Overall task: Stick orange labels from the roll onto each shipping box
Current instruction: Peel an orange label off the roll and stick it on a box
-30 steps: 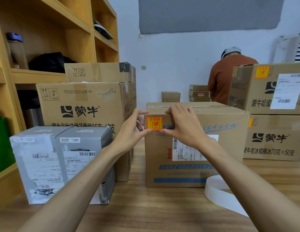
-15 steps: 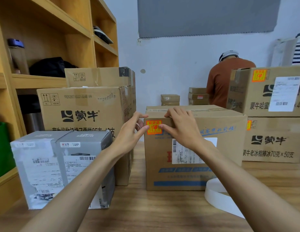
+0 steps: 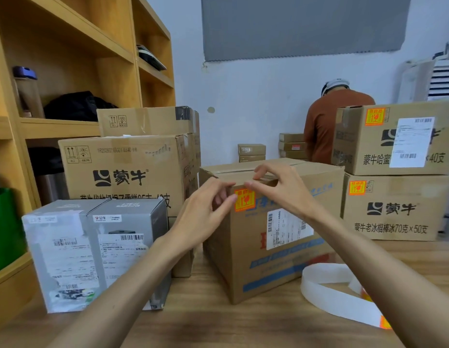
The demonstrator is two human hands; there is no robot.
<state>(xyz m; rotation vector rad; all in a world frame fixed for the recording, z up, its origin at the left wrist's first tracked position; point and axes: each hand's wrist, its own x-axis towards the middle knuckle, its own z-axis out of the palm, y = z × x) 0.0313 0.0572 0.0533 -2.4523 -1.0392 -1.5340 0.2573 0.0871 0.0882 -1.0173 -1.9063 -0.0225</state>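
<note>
2 hands: both were at the upper left corner of the middle box (image 3: 281, 267), which stood on the table (image 3: 218, 327).
Left hand (image 3: 205, 217): fingers loosely curled and holding nothing, with 1 fingertip at the label's left edge.
Right hand (image 3: 283, 192): arched over the box's top front edge, fingers on the top and thumb on the front face just above the label, so it held that edge.
Orange label (image 3: 244, 200): stuck on the front face near the top left corner, up and left of the white shipping slip (image 3: 288, 227).
Label roll (image 3: 328, 290): lay as a loose strip on the table just right of the box, orange showing at its near end.
Risk to label: the fingertip at its edge could catch and peel it, and a corner not rubbed down might lift.
Risk to box: held only by 1 edge and standing corner-on, it could slide onto the strip or against the grey box (image 3: 93, 247).
Risk of a miss: the 2 right boxes (image 3: 356, 146) showed orange labels. The grey box and the left brown box (image 3: 125, 169) showed none on the faces in view.
Change over 0.5 s: the front face had been square to the camera and now stood corner-on.
Change in touch: the right thumb had pressed the label's right side and was now clear of it.
</note>
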